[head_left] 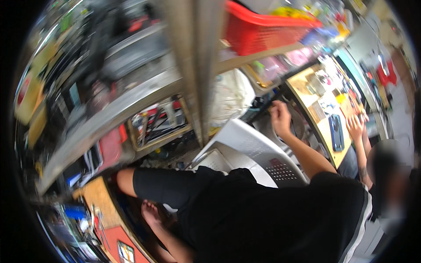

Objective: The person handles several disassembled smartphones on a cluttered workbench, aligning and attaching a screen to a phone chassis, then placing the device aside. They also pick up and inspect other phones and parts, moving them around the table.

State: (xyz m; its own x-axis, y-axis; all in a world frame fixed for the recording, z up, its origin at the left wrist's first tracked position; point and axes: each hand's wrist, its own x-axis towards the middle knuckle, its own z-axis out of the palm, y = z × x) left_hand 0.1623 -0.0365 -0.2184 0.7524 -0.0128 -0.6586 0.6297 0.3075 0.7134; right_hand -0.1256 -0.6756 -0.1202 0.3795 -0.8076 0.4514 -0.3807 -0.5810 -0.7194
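Hovering beside the chair: right hand [280, 117], fingers curled inward; whether they pinch anything, I cannot tell.
White perforated plastic chair [256, 147]: between both hands, nearer the right.
Left hand [151, 213]: just beside the black fabric shorts [164, 188], fingers bent, grip unclear.
Pale wooden desk [340, 158]: beyond the right hand, bearing a dark rectangular phone [337, 132].
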